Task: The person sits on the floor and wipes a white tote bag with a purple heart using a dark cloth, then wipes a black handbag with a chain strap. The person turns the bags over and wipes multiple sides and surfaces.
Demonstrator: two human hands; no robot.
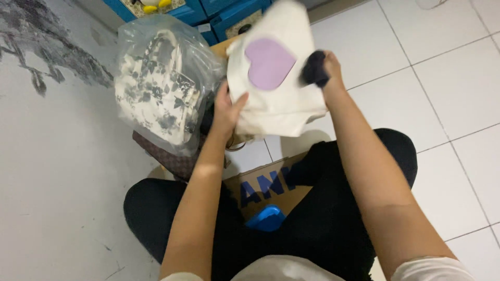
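1. Left hand pinches the lower left edge of the white cloth bag with the lilac heart, thumb on its front, fingers behind.
2. Right hand is closed round a dark bundle at the bag's right edge.
3. The bag hangs in the air above a cardboard box, beside a plastic-wrapped floral bag.
4. Looks soft, light, floppy: best held by its edges.
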